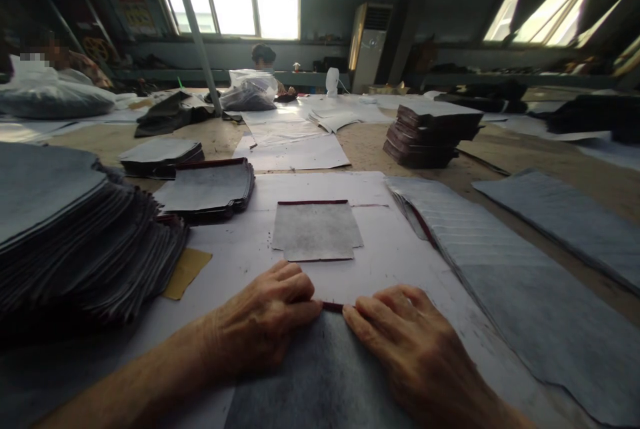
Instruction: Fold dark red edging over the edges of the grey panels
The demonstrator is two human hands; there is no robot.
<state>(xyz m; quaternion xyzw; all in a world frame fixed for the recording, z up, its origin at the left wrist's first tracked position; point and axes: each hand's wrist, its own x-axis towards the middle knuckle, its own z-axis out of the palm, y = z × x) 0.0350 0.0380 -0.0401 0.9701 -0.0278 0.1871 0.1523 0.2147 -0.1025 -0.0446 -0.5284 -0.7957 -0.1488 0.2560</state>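
Note:
A grey-backed sheet (335,369) lies on the white paper in front of me, its far edge turned over into a narrow dark red strip. My left hand (277,312) has curled fingers, with thumb and fingertip pressed on the left part of that strip. On its right part, my right hand (407,332) bends its fingers the same way. A short stretch of the red fold shows between the hands; the rest is hidden under the fingers. Just beyond lies a smaller grey piece (317,230) with notched lower corners and a dark red far edge.
At left rises a tall pile of grey-backed pieces (55,196), with a smaller stack (207,186) behind it and a tan scrap (187,272) beside it. Long grey sheets (520,289) lie at right. A dark red stack (433,132) stands farther back. Two people sit across the table.

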